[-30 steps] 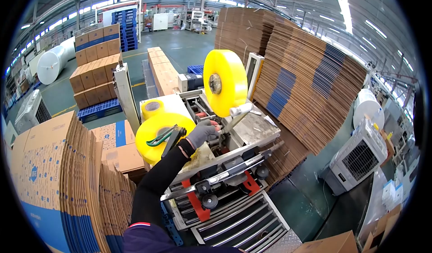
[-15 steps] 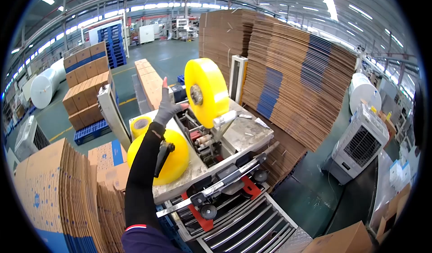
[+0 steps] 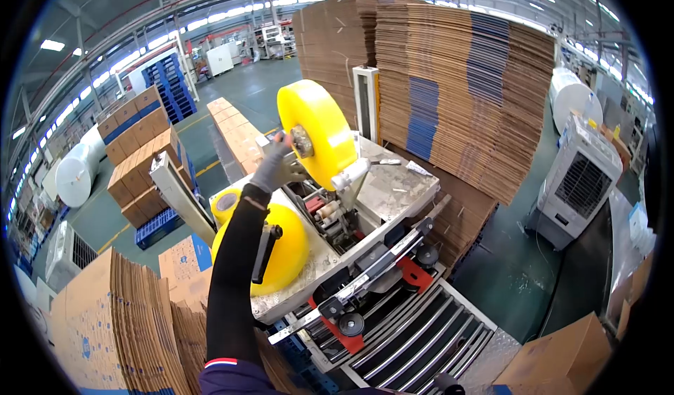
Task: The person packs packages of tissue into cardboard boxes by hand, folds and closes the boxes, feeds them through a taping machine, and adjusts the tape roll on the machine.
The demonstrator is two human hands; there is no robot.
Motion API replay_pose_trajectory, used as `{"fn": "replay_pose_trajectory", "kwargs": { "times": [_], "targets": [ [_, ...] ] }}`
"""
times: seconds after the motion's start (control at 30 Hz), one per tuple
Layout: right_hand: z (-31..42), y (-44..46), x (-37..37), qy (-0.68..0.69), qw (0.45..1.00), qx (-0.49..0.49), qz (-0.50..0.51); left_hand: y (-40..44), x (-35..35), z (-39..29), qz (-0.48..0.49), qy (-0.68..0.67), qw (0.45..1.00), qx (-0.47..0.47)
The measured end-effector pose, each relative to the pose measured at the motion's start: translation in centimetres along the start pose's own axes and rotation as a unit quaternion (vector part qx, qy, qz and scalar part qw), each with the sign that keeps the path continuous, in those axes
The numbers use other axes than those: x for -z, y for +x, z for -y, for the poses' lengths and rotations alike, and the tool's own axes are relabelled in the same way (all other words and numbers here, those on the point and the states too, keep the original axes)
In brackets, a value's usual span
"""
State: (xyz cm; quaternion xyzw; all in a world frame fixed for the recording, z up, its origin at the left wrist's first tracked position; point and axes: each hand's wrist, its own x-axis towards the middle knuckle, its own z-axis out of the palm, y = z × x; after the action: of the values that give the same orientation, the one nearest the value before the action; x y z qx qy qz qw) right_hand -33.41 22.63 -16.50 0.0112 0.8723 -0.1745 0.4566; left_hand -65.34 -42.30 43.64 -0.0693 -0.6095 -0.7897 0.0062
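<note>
My left hand, in a grey glove with bare fingertips, is at the near side of a large yellow tape roll. Its fingers are bent in against the roll's hub, and the roll stands upright on the carton sealing machine. Beneath my black-sleeved forearm a second big yellow tape roll lies on the machine top, partly covered by a black crank handle. Behind it is a smaller yellow roll. My right hand does not show.
Tall stacks of flattened cartons rise behind the machine, with more flat cartons at the near left. A roller conveyor runs below the machine. To the right stands an air cooler; boxes on a blue pallet are at the left.
My left hand has gone from spread fingers beside the upright tape roll to bent fingers at its hub. The whole view has shifted and tilted slightly.
</note>
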Motion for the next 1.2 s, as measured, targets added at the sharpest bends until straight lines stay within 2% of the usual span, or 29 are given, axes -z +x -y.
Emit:
{"fn": "replay_pose_trajectory", "kwargs": {
  "times": [0.03, 0.07, 0.1, 0.13, 0.23, 0.33, 0.4, 0.5, 0.53, 0.57, 0.6, 0.63, 0.67, 0.73, 0.77, 0.8, 0.87, 0.9, 0.93, 1.0, 1.07, 1.1, 1.13, 1.17, 1.2],
  "targets": [
    [1.4, -1.6, -0.1, 0.131, 0.988, 0.041, -0.070, 0.3, 0.7, 0.4, -0.048, -0.010, 0.999, 0.020],
    [3.7, -4.1, 0.4, 0.251, 0.955, 0.098, -0.127, 1.1, 2.2, 1.1, -0.039, -0.080, 0.995, 0.045],
    [3.5, -4.0, -0.9, 0.208, 0.962, 0.129, -0.125, 1.7, 0.7, 1.0, 0.010, -0.085, 0.996, 0.030],
    [3.7, -4.6, -1.8, 0.170, 0.973, 0.115, -0.104, 2.5, -0.9, 0.5, 0.059, -0.087, 0.994, 0.011],
    [2.6, -6.1, -1.9, 0.115, 0.990, 0.046, -0.061, 5.8, -0.6, 1.9, -0.069, -0.079, 0.994, 0.029],
    [-0.5, -6.3, -2.1, 0.070, 0.997, -0.004, -0.035, 4.9, -1.2, 1.3, -0.072, -0.045, 0.996, 0.028],
    [-2.4, -5.8, -2.3, 0.049, 0.998, -0.032, -0.018, 5.2, -0.6, 1.6, -0.026, -0.062, 0.997, 0.043],
    [-2.3, -6.0, -2.7, 0.100, 0.991, -0.077, -0.032, 3.9, -0.5, -0.2, 0.001, -0.050, 0.996, 0.077],
    [-1.9, -6.1, -2.8, 0.129, 0.987, -0.074, -0.057, 3.5, -1.1, -0.9, 0.006, -0.043, 0.995, 0.089],
    [-2.1, -5.8, -4.3, 0.129, 0.983, -0.049, -0.123, 3.1, -0.7, -2.1, -0.048, -0.125, 0.984, 0.118],
    [-2.4, -5.8, -6.1, 0.099, 0.986, -0.004, -0.132, 3.0, -0.5, -3.4, -0.100, -0.204, 0.963, 0.147],
    [-4.0, -4.1, -9.3, 0.072, 0.987, 0.041, -0.140, 3.1, -1.7, -4.1, -0.192, -0.248, 0.936, 0.163],
    [-5.6, -2.5, -12.4, 0.045, 0.984, 0.085, -0.150, 4.3, -0.4, -1.5, 0.048, -0.036, 0.998, 0.036],
    [-4.6, -5.6, -12.3, 0.060, 0.996, 0.036, -0.063, 8.8, 3.0, 2.6, 0.026, -0.027, 0.999, -0.023],
    [-4.7, -6.4, -12.9, 0.060, 0.997, 0.020, -0.038, 6.1, -0.5, 0.4, 0.006, -0.151, 0.984, 0.090],
    [-4.5, -6.7, -13.2, 0.057, 0.998, 0.015, -0.026, 5.7, -1.0, 0.1, 0.014, -0.144, 0.985, 0.096],
    [-5.2, -7.3, -14.6, 0.028, 0.999, 0.018, -0.006, 6.5, 0.0, 1.0, -0.043, -0.114, 0.991, 0.050],
    [-5.8, -7.6, -15.7, 0.003, 1.000, 0.027, 0.008, 7.8, 2.4, 1.9, -0.036, -0.108, 0.993, 0.023],
    [-6.5, -7.8, -16.7, -0.034, 0.998, 0.040, 0.027, 6.9, 1.0, 1.3, -0.036, -0.210, 0.973, 0.084],
    [-8.1, -7.7, -18.6, -0.139, 0.984, 0.085, 0.072, 4.9, 0.7, 2.0, -0.054, -0.125, 0.987, 0.079],
    [-8.5, -7.3, -19.2, -0.181, 0.978, 0.088, 0.051, 3.9, 2.1, 3.2, -0.057, -0.113, 0.989, 0.083],
    [-8.8, -6.1, -20.0, -0.093, 0.995, 0.005, -0.044, 3.6, 2.1, 4.6, 0.030, 0.043, 0.998, -0.023],
    [-9.2, -4.7, -21.0, 0.014, 0.986, -0.058, -0.153, 3.6, 2.5, 7.0, 0.003, 0.036, 0.993, -0.113],
    [-6.8, -6.7, -18.6, 0.169, 0.968, -0.106, -0.152, 4.6, 3.2, 7.9, -0.026, 0.049, 0.994, -0.097],
    [-4.9, -8.0, -15.8, 0.318, 0.924, -0.151, -0.149, 5.3, 3.8, 8.4, -0.056, 0.061, 0.993, -0.083]
  ]
}}
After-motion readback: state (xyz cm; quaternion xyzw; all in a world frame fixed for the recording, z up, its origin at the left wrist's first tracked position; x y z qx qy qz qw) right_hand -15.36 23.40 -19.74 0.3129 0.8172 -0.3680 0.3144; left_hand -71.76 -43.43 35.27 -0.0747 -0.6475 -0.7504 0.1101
